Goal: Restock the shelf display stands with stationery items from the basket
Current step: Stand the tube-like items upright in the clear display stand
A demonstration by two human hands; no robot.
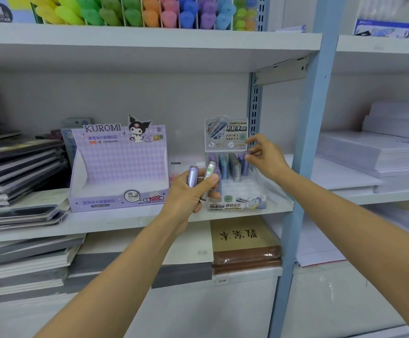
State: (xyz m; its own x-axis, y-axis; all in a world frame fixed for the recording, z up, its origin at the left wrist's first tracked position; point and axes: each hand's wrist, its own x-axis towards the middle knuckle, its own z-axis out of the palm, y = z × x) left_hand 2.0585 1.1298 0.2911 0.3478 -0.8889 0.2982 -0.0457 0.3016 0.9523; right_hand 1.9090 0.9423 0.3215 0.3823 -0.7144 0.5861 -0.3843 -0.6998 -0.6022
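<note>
Left hand (188, 191) is gripping two lead tubes (209, 170) leaning toward 1 o'clock. Right hand (264, 156) is pinching an upright purple tube (245, 164).

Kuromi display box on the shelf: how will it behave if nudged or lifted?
The Kuromi box looks like thin printed card with nothing visible inside, so probably very light; a nudge would likely slide it along the shelf. Pushed high on its tall back panel, it may tip. Lifted by one side wall, it would probably flex.
</note>
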